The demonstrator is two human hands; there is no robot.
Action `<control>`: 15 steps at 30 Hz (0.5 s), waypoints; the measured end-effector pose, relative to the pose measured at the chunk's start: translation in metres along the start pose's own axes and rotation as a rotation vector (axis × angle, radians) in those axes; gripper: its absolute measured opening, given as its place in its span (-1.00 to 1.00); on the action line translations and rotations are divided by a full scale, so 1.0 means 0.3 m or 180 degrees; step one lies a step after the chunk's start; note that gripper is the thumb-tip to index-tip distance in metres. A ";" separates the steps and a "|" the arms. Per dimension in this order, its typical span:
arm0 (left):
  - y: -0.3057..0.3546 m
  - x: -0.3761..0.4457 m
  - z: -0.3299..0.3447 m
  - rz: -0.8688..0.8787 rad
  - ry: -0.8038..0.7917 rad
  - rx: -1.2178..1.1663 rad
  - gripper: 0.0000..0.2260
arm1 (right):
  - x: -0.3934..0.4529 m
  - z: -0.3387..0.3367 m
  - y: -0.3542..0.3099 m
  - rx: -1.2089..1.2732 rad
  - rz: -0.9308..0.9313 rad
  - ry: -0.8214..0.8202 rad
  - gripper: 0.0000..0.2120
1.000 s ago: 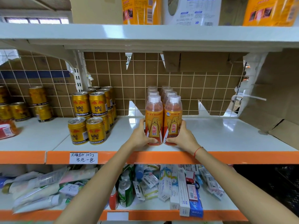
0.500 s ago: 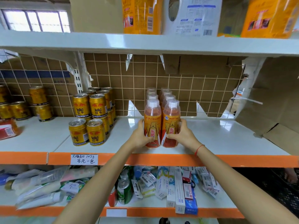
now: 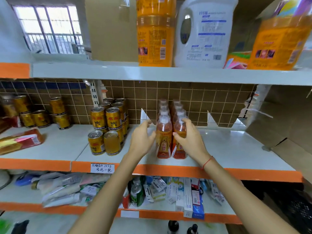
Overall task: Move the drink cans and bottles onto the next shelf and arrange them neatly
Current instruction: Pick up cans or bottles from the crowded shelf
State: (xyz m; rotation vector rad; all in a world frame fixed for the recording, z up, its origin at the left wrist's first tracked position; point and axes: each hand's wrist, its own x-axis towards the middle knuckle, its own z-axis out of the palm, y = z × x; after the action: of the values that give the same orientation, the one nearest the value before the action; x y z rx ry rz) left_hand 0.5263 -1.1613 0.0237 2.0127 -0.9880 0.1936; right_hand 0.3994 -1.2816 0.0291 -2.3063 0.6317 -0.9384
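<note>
Two rows of orange drink bottles with white caps stand on the white middle shelf (image 3: 233, 149). The front left bottle (image 3: 163, 144) and the front right bottle (image 3: 179, 150) sit near the orange front edge. My left hand (image 3: 142, 141) hovers just left of the front left bottle with relaxed, spread fingers and a small gap. In front of the front right bottle's neck is my right hand (image 3: 190, 138), loosely curved and holding nothing that I can see. Gold Red Bull cans (image 3: 105, 120) are stacked to the left of the bottles.
More gold cans (image 3: 40, 118) and a flat packet (image 3: 20, 142) lie on the neighbouring shelf at left. Big detergent jugs (image 3: 202, 32) stand on the shelf above. Boxes and tubes fill the shelf below (image 3: 184, 196). Bare shelf surface stretches to the right of the bottles.
Both hands have come off the sides of the front bottles and risen towards their necks. The bottles stand still on the shelf. The camera has tilted upward.
</note>
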 end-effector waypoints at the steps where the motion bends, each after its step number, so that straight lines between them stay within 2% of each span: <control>1: -0.010 -0.012 -0.016 -0.0017 0.0035 0.0040 -0.65 | -0.008 0.006 -0.015 0.0019 -0.0047 -0.0016 -0.54; 5: -0.065 -0.084 -0.084 -0.0179 0.0223 0.0235 -0.66 | -0.053 0.058 -0.071 0.0164 -0.0233 -0.0126 -0.53; 15: -0.253 -0.272 -0.336 -0.0679 0.0562 0.0582 -0.72 | -0.135 0.282 -0.227 0.0172 -0.0530 -0.0771 -0.45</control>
State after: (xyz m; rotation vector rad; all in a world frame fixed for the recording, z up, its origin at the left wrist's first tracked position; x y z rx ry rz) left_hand 0.5466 -1.0144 -0.0004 2.2074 -0.6597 0.3493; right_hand 0.4497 -1.1803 0.0043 -2.4024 0.3139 -0.7223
